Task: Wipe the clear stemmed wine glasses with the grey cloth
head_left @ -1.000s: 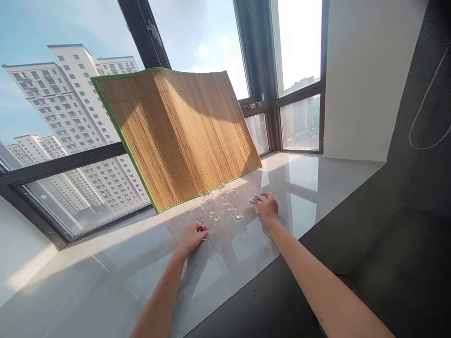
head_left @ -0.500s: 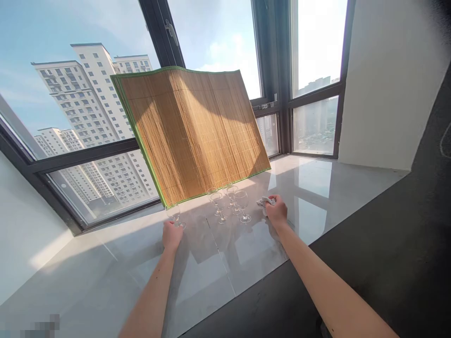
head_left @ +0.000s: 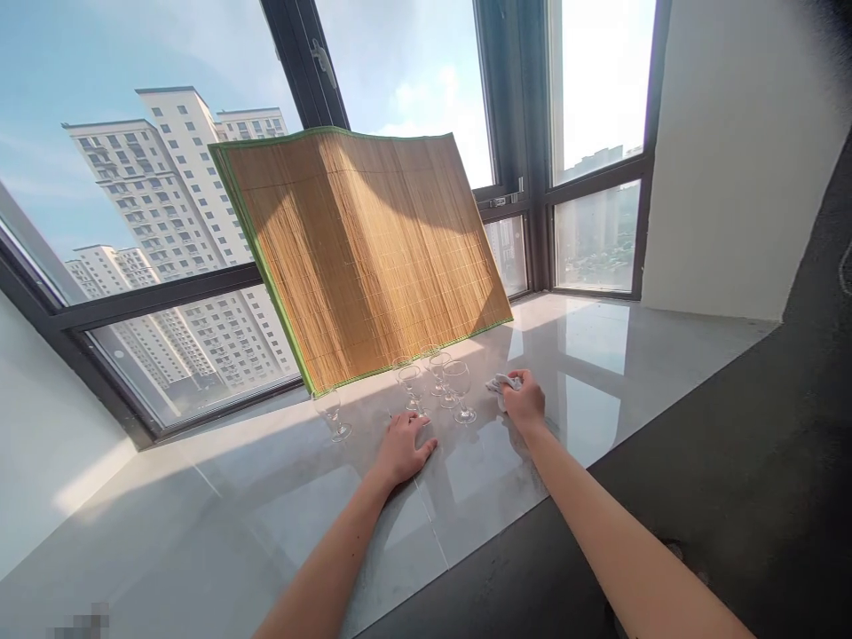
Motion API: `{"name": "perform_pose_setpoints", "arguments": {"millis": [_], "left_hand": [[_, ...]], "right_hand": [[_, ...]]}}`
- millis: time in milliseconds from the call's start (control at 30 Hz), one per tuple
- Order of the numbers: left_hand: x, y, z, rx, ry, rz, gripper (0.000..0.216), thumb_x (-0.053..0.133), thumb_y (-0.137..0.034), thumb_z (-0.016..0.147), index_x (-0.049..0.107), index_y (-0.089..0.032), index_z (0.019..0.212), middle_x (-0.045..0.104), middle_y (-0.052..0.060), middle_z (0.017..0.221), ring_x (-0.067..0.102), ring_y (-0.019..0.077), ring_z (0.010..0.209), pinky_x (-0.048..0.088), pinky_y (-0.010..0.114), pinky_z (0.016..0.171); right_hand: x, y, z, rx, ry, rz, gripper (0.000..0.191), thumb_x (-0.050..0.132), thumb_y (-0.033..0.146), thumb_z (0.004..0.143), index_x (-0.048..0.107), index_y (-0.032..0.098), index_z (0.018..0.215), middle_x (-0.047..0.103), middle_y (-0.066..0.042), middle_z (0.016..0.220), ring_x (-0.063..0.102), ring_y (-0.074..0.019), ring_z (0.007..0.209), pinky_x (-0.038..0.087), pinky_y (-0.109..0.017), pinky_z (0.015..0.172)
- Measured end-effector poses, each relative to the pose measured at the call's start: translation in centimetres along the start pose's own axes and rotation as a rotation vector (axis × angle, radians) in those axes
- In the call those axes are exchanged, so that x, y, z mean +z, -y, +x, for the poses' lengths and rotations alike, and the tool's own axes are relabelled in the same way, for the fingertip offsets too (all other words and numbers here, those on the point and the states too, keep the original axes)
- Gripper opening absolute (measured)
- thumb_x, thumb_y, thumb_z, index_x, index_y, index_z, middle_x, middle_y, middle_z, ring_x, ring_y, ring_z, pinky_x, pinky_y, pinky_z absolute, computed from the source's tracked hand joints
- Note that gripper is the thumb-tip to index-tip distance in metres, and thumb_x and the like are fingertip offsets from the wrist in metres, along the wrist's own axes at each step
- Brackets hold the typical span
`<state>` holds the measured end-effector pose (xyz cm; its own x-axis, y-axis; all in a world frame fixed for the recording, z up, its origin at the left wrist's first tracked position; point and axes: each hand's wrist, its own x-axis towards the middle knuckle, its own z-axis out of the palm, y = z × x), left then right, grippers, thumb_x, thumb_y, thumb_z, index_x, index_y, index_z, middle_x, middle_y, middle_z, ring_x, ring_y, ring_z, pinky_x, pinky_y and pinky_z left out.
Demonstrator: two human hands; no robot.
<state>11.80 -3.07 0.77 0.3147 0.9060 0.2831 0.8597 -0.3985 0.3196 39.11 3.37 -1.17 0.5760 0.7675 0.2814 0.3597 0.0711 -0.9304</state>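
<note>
Several clear stemmed glasses (head_left: 439,383) stand in a cluster on the glossy stone sill (head_left: 266,497), in front of a bamboo mat (head_left: 363,253). One more glass (head_left: 331,414) stands alone to the left. My left hand (head_left: 404,446) lies open on the sill, fingers spread, just short of the cluster and holding nothing. My right hand (head_left: 524,401) is closed on a small white cloth (head_left: 500,383), resting on the sill right of the glasses.
The bamboo mat with a green edge leans against the dark window frame (head_left: 306,71). A white wall (head_left: 725,160) closes the sill on the right. A dark floor (head_left: 698,497) runs below the sill's front edge.
My left hand carried one glass to the left, set it down apart from the others, let go and came back toward the cluster. The right hand stayed on the cloth.
</note>
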Motion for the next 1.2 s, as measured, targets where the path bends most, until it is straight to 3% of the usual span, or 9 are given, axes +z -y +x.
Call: {"name": "perform_pose_setpoints", "arguments": {"millis": [133,233,467,667,800,1033,1200], "left_hand": [[-0.8,0.7,-0.1,0.004,0.131,0.08,0.057,0.049,-0.055,0.089,0.05,-0.03,0.14,0.042,0.006,0.151,0.034,0.029,0.139,0.025,0.047,0.115],[-1.2,0.6,-0.1,0.021,0.163,0.117,0.058,0.046,-0.056,0.09,0.048,-0.031,0.142,0.043,0.004,0.152,0.035,0.0276,0.14,0.025,0.045,0.116],[-2.4,-1.6,-1.0,0.008,0.089,0.307,0.051,0.047,-0.051,0.09,0.058,-0.023,0.132,0.063,0.01,0.122,0.051,0.0279,0.121,0.035,0.043,0.107],[-2.8,-3.5,-2.2,-0.329,0.142,0.514,0.048,0.043,-0.049,0.091,0.066,-0.014,0.115,0.064,0.019,0.116,0.059,0.0329,0.11,0.047,0.044,0.088],[-4.0,-2.6,-2.3,-0.522,0.248,0.528,0.049,0.044,-0.052,0.09,0.069,-0.013,0.107,0.068,0.02,0.112,0.059,0.0355,0.113,0.048,0.044,0.086],[-6.6,1.1,-2.5,-0.649,0.332,0.48,0.045,0.043,-0.057,0.089,0.071,-0.021,0.091,0.072,0.014,0.106,0.065,0.0319,0.102,0.051,0.04,0.079],[-7.1,1.9,-2.5,-0.696,0.333,0.473,0.042,0.043,-0.052,0.091,0.07,-0.02,0.095,0.072,0.015,0.107,0.066,0.0313,0.102,0.051,0.039,0.078]], "right_hand": [[-0.1,0.2,-0.1,0.006,0.017,-0.009,0.025,0.057,0.038,0.072,0.059,0.022,0.091,0.067,-0.007,0.087,0.059,-0.0233,0.077,0.039,-0.031,0.063],[-0.2,0.2,-0.1,0.005,0.009,-0.016,0.025,0.057,0.038,0.072,0.059,0.022,0.091,0.066,-0.007,0.087,0.059,-0.0237,0.077,0.04,-0.031,0.064],[-0.1,-0.1,0.1,-0.014,0.006,0.008,0.027,0.058,0.042,0.072,0.059,0.021,0.09,0.067,-0.007,0.086,0.058,-0.0224,0.072,0.04,-0.031,0.061],[0.0,-0.2,0.2,-0.02,-0.006,-0.007,0.027,0.057,0.043,0.072,0.059,0.022,0.089,0.067,-0.008,0.085,0.058,-0.0237,0.075,0.04,-0.032,0.063],[0.0,-0.2,0.2,-0.022,-0.008,-0.013,0.027,0.056,0.042,0.071,0.059,0.022,0.089,0.066,-0.008,0.085,0.058,-0.0247,0.077,0.039,-0.033,0.065],[-0.2,-0.2,0.1,-0.003,0.013,-0.026,0.028,0.056,0.043,0.072,0.059,0.022,0.09,0.066,-0.008,0.085,0.057,-0.0239,0.075,0.038,-0.031,0.062],[-0.2,-0.2,0.1,0.0,0.016,-0.027,0.028,0.056,0.043,0.073,0.059,0.022,0.091,0.066,-0.008,0.085,0.057,-0.0236,0.074,0.038,-0.031,0.061]]}}
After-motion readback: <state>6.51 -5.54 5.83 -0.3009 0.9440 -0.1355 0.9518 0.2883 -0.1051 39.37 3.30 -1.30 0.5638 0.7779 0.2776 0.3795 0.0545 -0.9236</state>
